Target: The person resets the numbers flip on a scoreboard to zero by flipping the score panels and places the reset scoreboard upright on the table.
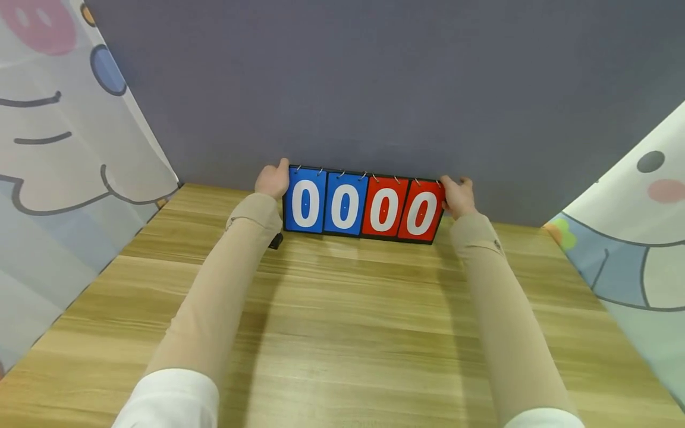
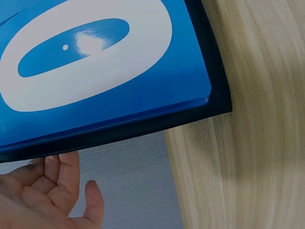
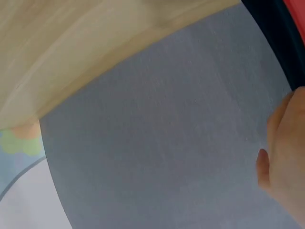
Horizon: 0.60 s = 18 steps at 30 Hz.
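A flip scoreboard (image 1: 345,204) stands at the far side of the wooden table, against a grey panel. Its two blue cards and two red cards each show a white 0, hung on metal rings along the top. My left hand (image 1: 273,180) grips the board's left edge near the upper corner. In the left wrist view, the fingers (image 2: 66,171) reach behind the black border, with one finger sticking out. At the opposite edge, my right hand (image 1: 458,196) holds the upper right corner. Only part of that hand shows in the right wrist view, beside the black border (image 3: 276,38).
A small black object (image 1: 275,241) lies on the table (image 1: 353,333) by the board's lower left corner, partly behind my left sleeve. The grey panel (image 1: 385,83) rises at the table's back edge. Cartoon-printed cloths (image 1: 48,238) hang on both sides.
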Tool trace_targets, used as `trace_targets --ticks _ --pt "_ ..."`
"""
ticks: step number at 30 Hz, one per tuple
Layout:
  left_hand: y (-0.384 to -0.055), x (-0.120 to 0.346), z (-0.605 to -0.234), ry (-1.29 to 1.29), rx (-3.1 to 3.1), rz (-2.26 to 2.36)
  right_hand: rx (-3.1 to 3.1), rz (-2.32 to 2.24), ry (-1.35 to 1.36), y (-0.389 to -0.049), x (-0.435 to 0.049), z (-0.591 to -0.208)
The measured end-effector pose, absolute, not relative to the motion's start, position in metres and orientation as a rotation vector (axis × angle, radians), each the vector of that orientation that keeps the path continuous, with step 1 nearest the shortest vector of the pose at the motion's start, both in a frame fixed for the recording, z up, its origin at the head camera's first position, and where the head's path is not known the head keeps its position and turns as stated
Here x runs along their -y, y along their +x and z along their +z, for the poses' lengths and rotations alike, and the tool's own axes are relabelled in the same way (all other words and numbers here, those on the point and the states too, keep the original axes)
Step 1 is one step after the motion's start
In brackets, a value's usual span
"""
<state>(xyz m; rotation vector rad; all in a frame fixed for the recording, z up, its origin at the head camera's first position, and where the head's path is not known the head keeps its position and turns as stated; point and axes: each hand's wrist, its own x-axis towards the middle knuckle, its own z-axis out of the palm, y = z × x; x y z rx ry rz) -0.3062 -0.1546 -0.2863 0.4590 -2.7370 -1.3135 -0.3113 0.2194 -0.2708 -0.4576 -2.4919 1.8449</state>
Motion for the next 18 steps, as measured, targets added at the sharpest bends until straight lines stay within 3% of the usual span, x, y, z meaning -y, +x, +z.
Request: trace_targets --ticks 10,18 --pt "-0.281 0.170 -0.283 0.210 2.873 -1.392 2.615 1.909 -0.263 -0.294 -0.234 -0.278" --pt "-0.202 0.153 -0.295 -0.058 2.815 -0.958 2.813 1.199 0.060 -0.224 -0.242 -0.288"
